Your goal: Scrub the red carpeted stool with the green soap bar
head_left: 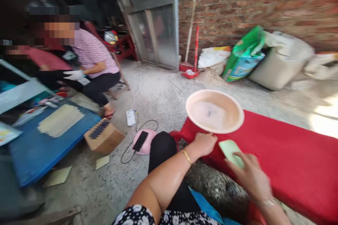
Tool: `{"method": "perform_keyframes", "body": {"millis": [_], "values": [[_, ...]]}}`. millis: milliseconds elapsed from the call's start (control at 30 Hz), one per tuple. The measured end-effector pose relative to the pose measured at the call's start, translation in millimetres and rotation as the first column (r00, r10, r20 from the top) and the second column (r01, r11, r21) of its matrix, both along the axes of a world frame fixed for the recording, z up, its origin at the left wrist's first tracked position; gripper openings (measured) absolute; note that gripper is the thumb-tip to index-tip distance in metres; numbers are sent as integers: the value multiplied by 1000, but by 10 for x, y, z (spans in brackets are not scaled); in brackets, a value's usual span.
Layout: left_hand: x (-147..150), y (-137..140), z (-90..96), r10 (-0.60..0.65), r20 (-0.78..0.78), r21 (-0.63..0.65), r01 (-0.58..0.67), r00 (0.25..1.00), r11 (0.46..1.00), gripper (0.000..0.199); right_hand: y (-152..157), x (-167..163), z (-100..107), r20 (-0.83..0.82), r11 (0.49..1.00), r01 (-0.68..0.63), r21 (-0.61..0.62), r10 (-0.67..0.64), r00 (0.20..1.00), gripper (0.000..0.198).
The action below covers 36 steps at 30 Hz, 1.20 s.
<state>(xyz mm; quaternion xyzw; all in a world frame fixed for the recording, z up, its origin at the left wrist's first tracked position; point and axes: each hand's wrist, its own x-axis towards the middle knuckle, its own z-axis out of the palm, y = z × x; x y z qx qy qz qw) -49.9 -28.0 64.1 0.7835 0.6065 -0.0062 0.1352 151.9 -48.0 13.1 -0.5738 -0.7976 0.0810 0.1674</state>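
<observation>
A pale pink plastic basin (190, 114) rests on a bench covered with red cloth (290, 151); a light sheet-like patch shows on its bottom. My left hand (205, 144), a gold bracelet on its wrist, is closed at the basin's near rim, its fingertips partly hidden. To the right, my right hand (253, 175) grips a pale green rectangular piece (231, 151), thumb and fingers around its near end. The piece is held over the red cloth, apart from the basin. Whether it is a single thick pad or a stack cannot be made out.
At left, a blue table (52, 147) bears flat pale sheets (60, 120). A cardboard box (104, 135) and a pink round object with a phone (140, 141) are on the floor. A seated co-worker (97, 52) wears gloves. Sacks (282, 59) line the brick wall.
</observation>
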Motion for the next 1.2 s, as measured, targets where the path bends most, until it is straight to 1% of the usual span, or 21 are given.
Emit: {"method": "perform_keyframes", "body": {"millis": [67, 100, 167, 267, 333, 367, 400, 433, 467, 500, 567, 633, 700, 767, 800, 833, 900, 967, 1033, 1100, 1200], "values": [[-1, 30, 24, 16, -15, -6, -16, 1000, 1000, 26, -49, 14, 35, 30, 1000, -23, -13, 24, 999, 34], [1, 47, 26, 7, -12, -6, -7, 1000, 1000, 28, -38, 72, 51, 49, 1000, -6, -28, 7, 999, 34], [11, 66, 20, -7, -4, -1, 7, 1000, 1000, 31, 1, 344, 86, 98, 989, 130, -66, -124, 988, 34], [32, 44, 21, -5, -3, 13, 5, 1000, 1000, 32, -1, 1034, 168, 142, 920, 383, -78, -370, 918, 35], [43, 18, 33, 4, -10, 19, -4, 1000, 1000, 31, -17, 1452, 228, 144, 867, 497, -46, -486, 862, 36], [47, 7, 40, 7, -14, 18, -7, 1000, 1000, 30, -20, 1579, 255, 141, 842, 538, -37, -528, 837, 38], [48, 0, 48, 11, -18, 14, -11, 1000, 1000, 29, -19, 1632, 281, 138, 822, 569, -36, -560, 817, 40], [48, -6, 56, 14, -22, 9, -14, 1000, 1000, 29, -17, 1602, 305, 129, 813, 581, -43, -572, 810, 42], [46, -10, 64, 19, -25, 5, -18, 1000, 1000, 29, -15, 1495, 326, 111, 823, 566, -54, -558, 822, 42], [42, -13, 73, 25, -26, 2, -25, 999, 1000, 29, -15, 1319, 341, 85, 850, 523, -66, -517, 852, 42], [30, -18, 88, 30, -26, 2, -30, 999, 1000, 30, -15, 838, 351, 6, 933, 354, -61, -354, 935, 35], [15, -19, 98, 23, -25, 8, -23, 999, 1000, 31, -2, 335, 333, -51, 987, 155, -36, -156, 986, 27], [-3, -13, 103, 10, -24, 18, -9, 1000, 1000, 29, 33, -27, 297, -68, 1000, -15, 5, 15, 998, 25], [-19, -5, 107, 8, -31, 21, -8, 999, 1000, 28, 88, -157, 264, -64, 994, -103, 20, 105, 992, 25], [-25, -1, 111, 12, -38, 22, -11, 999, 1000, 28, 119, -135, 252, -63, 994, -105, 10, 105, 992, 26], [-29, 2, 115, 16, -44, 24, -14, 999, 1000, 29, 149, -68, 246, -60, 997, -77, -14, 76, 995, 27], [-34, 1, 128, 14, -56, 23, -13, 998, 1000, 31, 199, 140, 249, -35, 995, 61, -82, -65, 997, 28], [-38, -8, 143, 1, -59, 18, 0, 998, 1000, 31, 236, 332, 266, 0, 958, 254, -134, -256, 967, 28], [-47, -20, 152, -9, -58, 12, 10, 998, 1000, 29, 272, 406, 280, -29, 914, 374, -158, -383, 923, 30], [-65, -29, 151, -8, -54, 20, 10, 998, 1000, 27, 328, 335, 273, -142, 902, 395, -175, -420, 896, 33], [-102, -26, 136, 1, -47, 47, 1, 999, 999, 21, 464, 58, 229, -327, 905, 351, -242, -416, 848, 37]]}}
